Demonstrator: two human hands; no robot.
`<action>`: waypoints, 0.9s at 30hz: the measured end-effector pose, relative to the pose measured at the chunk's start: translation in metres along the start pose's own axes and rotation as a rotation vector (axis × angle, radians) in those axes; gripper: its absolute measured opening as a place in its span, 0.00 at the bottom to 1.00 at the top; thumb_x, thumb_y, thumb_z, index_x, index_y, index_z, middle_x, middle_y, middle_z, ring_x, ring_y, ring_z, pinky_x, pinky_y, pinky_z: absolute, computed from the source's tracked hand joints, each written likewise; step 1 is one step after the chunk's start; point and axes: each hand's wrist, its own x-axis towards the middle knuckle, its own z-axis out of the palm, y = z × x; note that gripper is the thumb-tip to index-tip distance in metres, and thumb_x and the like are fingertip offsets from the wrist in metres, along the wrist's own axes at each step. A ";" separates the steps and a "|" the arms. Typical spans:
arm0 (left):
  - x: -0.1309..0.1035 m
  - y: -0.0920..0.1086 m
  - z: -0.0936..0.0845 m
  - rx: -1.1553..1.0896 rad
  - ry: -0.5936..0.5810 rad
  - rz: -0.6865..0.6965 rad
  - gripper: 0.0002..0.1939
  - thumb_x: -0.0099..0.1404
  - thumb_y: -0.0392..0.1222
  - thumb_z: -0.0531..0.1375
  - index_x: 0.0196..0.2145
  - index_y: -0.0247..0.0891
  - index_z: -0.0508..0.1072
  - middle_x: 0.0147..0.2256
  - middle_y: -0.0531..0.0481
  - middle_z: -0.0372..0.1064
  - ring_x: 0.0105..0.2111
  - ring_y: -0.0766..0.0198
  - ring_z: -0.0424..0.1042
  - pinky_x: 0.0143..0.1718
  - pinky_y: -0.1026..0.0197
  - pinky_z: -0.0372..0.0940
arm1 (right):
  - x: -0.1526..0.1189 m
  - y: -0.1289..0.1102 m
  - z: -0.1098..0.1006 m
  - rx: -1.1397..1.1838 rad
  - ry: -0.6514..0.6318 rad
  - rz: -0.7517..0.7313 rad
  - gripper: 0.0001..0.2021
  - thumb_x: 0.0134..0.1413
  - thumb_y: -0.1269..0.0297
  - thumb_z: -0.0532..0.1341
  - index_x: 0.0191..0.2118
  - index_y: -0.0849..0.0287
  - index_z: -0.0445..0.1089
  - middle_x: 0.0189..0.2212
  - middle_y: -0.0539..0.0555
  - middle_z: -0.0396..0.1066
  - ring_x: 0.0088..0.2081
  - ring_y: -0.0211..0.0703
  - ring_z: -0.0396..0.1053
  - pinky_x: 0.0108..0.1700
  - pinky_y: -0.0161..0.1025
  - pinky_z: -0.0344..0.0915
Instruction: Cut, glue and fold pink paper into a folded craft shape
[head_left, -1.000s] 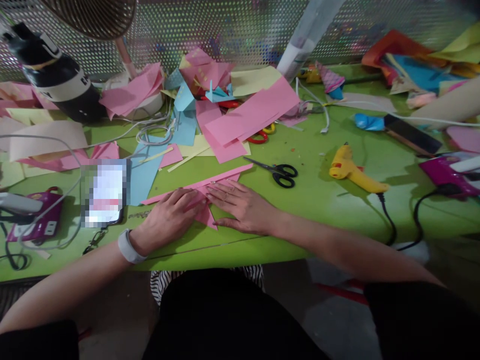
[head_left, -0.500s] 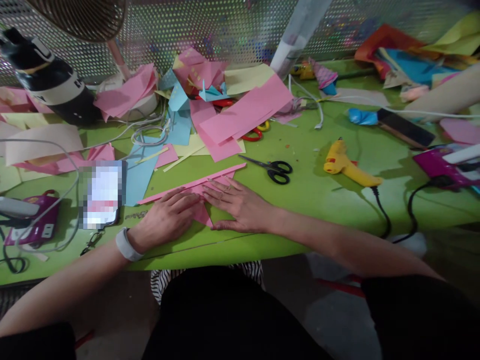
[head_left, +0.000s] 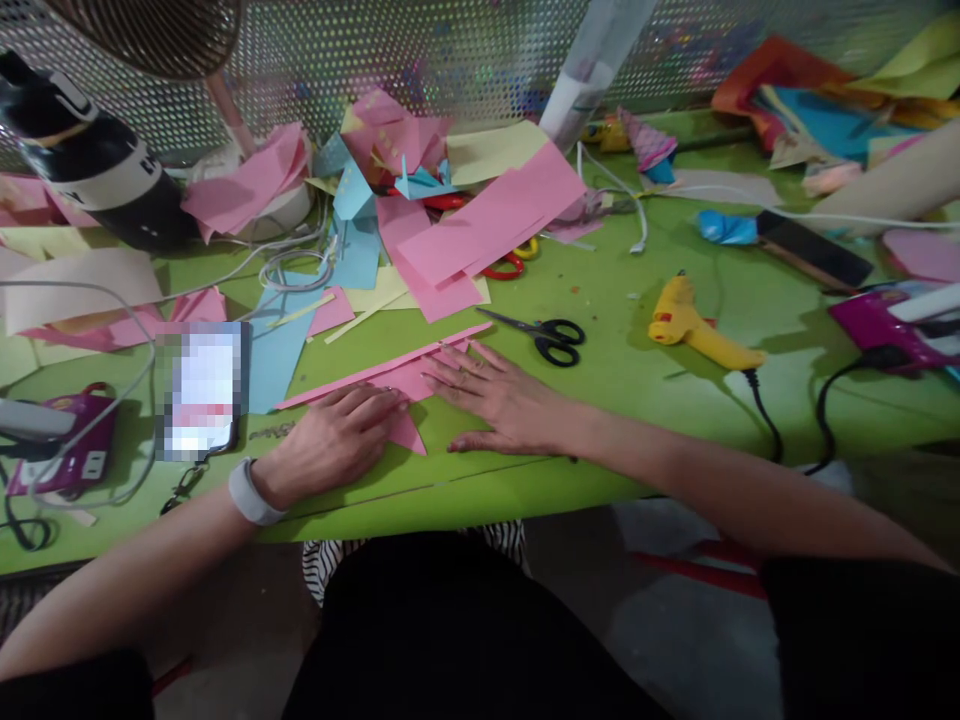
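Note:
A pink sheet of paper (head_left: 414, 380) lies near the table's front edge, its far side folded over into a long narrow strip. A pointed corner sticks out toward me between the hands. My left hand (head_left: 341, 430) presses on the left part of the paper with fingers curled loosely, their tips partly hidden. Flat on the paper's right part rests my right hand (head_left: 502, 400), fingers spread, tips at the folded strip. Just beyond it lie black-handled scissors (head_left: 551, 335), untouched.
Left of the hands lies a phone (head_left: 204, 390). A yellow glue gun (head_left: 697, 330) rests at the right with its cord over the edge. Pink sheets (head_left: 491, 220), a black bottle (head_left: 105, 160), a fan (head_left: 165, 35) and a purple power strip (head_left: 892, 325) surround the green table (head_left: 600, 430).
My right hand has slid right along the folded strip, uncovering more pink paper between the hands. My left hand stays nearly in place.

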 end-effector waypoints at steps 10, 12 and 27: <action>-0.001 -0.003 0.003 -0.072 0.023 0.058 0.21 0.67 0.33 0.51 0.56 0.29 0.67 0.60 0.36 0.65 0.61 0.50 0.64 0.60 0.47 0.64 | 0.036 -0.008 -0.052 0.523 -0.148 0.564 0.17 0.62 0.54 0.58 0.29 0.61 0.71 0.23 0.54 0.74 0.26 0.41 0.72 0.32 0.41 0.68; -0.001 -0.003 0.003 -0.082 -0.006 0.061 0.21 0.66 0.32 0.51 0.56 0.29 0.67 0.61 0.35 0.64 0.62 0.51 0.63 0.60 0.48 0.64 | 0.054 -0.005 -0.054 0.789 -0.377 0.623 0.18 0.61 0.55 0.59 0.25 0.60 0.68 0.19 0.52 0.72 0.21 0.37 0.70 0.27 0.37 0.66; -0.001 -0.007 0.010 -0.013 0.003 0.081 0.16 0.67 0.34 0.51 0.48 0.30 0.72 0.60 0.37 0.65 0.57 0.50 0.68 0.57 0.49 0.67 | 0.066 0.020 -0.049 0.928 -0.647 0.720 0.18 0.60 0.60 0.61 0.21 0.64 0.68 0.17 0.52 0.72 0.20 0.36 0.72 0.25 0.33 0.66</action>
